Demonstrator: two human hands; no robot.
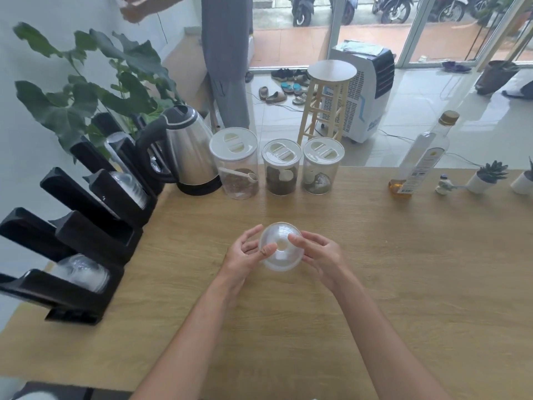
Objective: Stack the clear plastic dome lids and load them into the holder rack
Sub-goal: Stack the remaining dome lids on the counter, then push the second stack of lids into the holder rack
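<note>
A clear plastic dome lid (281,256) with a round centre hole is held over the middle of the wooden table (375,269). My left hand (245,252) grips its left rim, thumb laid on the dome. My right hand (315,252) pinches the right rim, a fingertip on top. I cannot tell whether it is a single lid or a small stack. The black holder rack (86,235) stands along the table's left edge. Stacked clear lids (83,272) lie in its near slot and more lids (131,187) in a slot further back.
A steel kettle (187,151) and three lidded clear canisters (281,168) stand at the table's back. A glass bottle (418,157) and small potted plants (487,176) are at the back right. A leafy plant (86,82) rises behind the rack.
</note>
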